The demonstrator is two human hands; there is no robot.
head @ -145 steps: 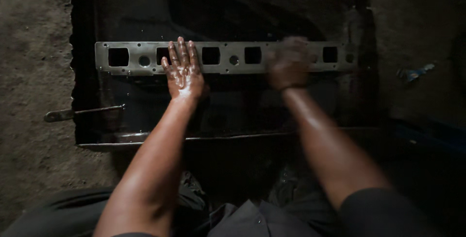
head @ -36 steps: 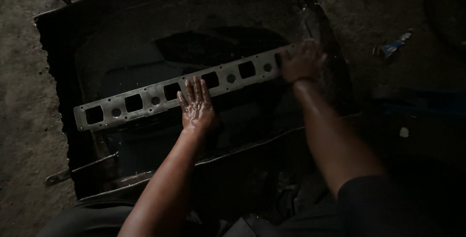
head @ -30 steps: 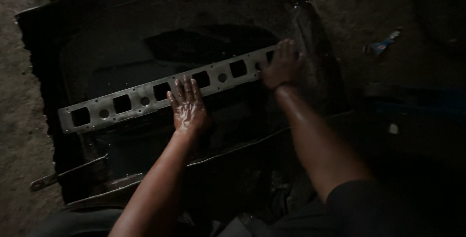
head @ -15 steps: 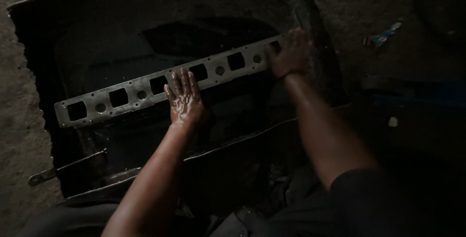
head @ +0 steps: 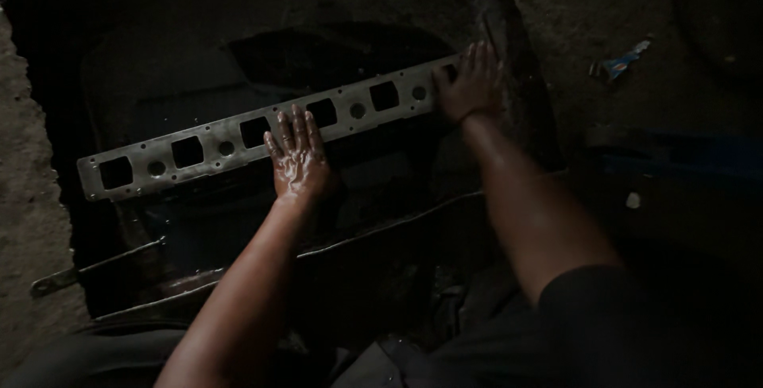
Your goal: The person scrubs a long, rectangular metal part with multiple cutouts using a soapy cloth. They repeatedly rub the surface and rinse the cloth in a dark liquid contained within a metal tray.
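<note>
Presently, both hands lie flat and unclenched on the long perforated metal plate [head: 254, 135], inside the dark tray [head: 509, 141]: left hand [head: 298, 159] mid-plate, right hand [head: 470, 82] at two o'clock; pressing or rubbing step, steady pressure needed.

The left hand [head: 298, 161] lies flat with the palm down and the fingers straight and close together. It looks wet and shiny. The left arm is bare and comes up from the bottom of the view, leaning a little to the right. The right hand [head: 470, 82] is flat too, fingers pointing up and away (the tips are a bit spread). It sits up and to the right of the left hand. The right forearm is bare, with a dark sleeve above the elbow.
</note>
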